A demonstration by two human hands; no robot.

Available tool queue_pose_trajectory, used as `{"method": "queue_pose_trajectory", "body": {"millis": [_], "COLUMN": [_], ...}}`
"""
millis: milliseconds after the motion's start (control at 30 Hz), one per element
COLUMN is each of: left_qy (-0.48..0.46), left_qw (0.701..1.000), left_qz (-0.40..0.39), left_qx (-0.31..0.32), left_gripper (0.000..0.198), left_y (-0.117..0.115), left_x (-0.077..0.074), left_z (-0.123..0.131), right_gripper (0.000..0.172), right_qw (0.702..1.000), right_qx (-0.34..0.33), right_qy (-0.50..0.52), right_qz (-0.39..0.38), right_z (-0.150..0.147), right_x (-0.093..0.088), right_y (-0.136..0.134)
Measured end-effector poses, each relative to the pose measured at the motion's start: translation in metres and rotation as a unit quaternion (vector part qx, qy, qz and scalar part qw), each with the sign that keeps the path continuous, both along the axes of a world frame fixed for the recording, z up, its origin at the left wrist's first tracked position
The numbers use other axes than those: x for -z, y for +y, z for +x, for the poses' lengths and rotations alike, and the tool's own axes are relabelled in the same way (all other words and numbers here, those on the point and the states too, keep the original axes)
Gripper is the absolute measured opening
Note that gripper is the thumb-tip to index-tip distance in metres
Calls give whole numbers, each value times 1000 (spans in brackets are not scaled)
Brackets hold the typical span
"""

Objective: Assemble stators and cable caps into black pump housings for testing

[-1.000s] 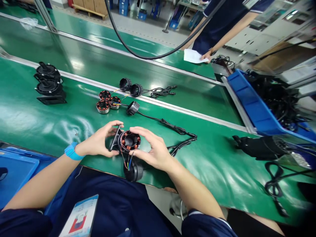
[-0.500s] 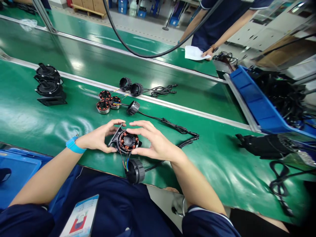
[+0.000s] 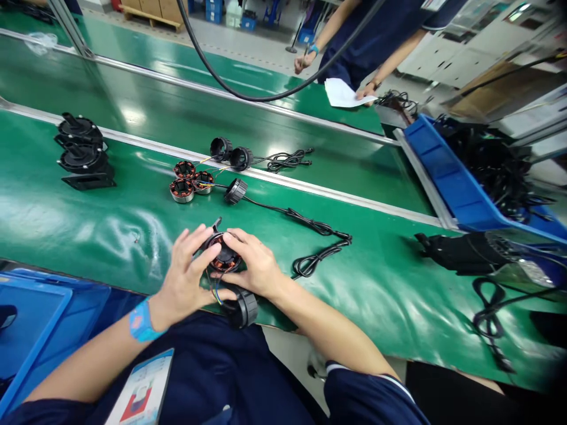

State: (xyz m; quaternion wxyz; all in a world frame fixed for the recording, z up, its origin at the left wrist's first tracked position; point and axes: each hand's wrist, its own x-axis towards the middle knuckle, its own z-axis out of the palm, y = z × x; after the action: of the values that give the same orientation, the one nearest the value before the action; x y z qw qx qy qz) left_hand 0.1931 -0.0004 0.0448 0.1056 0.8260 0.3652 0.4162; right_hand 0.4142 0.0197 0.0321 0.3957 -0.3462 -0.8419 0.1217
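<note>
Just below the frame's center, I have the motor stator (image 3: 221, 265), a ring of copper windings, sitting in a black motor housing (image 3: 214, 237) over a green-topped bench (image 3: 376, 283). Half a second ago my left hand (image 3: 186, 274) was at the housing's left side; now it has come across, its forefinger lying over the stator and its thumb beside the colored wires (image 3: 216, 294). Those fingers are spread, and I cannot tell how firmly they grip. My right hand (image 3: 257, 265) has closed in from a looser curve, and holds the stator between forefinger and thumb. Together they hide much of the housing. A ribbed black cap (image 3: 245, 308), joined by the wires, sits just below, near the bench's front edge. Behind, left of center, lie three more stators (image 3: 181, 190), wired to ribbed caps (image 3: 235, 190) with bundled cables (image 3: 316, 260) trailing right. Stacked black housings (image 3: 82, 156) stand upper left; a black motor assembly (image 3: 465, 252) lies at right, below a blue crate (image 3: 447, 159) of cables. A black hanging cable (image 3: 261, 97) loops across the top, crossing my view of a co-worker, whose one hand (image 3: 304, 62) is now raised while the other touches white paper (image 3: 343, 93).
</note>
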Motion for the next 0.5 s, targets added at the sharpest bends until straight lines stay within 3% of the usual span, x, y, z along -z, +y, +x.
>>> {"method": "queue_pose_trajectory", "body": {"millis": [100, 200, 333, 433, 500], "left_qy": [-120, -192, -113, -72, -75], "left_qw": [990, 972, 989, 991, 991], "left_qz": [-71, -121, -63, -81, -87], "left_qx": [-31, -54, -76, -78, -67], "left_gripper": [120, 135, 132, 120, 119], "left_y": [-22, -27, -21, -15, -13], "left_x": [2, -10, -20, -15, -14], "left_z": [20, 30, 31, 30, 31], "right_gripper": [84, 92, 85, 72, 68], "right_qw": [1000, 998, 999, 999, 999], "right_qx": [4, 24, 46, 44, 41], "right_qy": [-7, 17, 16, -15, -10], "right_qz": [18, 48, 19, -23, -7], "right_z": [1, 1, 2, 2, 3], "right_x": [-9, -17, -13, -6, -10], "right_y": [-2, -7, -7, -3, -2]}}
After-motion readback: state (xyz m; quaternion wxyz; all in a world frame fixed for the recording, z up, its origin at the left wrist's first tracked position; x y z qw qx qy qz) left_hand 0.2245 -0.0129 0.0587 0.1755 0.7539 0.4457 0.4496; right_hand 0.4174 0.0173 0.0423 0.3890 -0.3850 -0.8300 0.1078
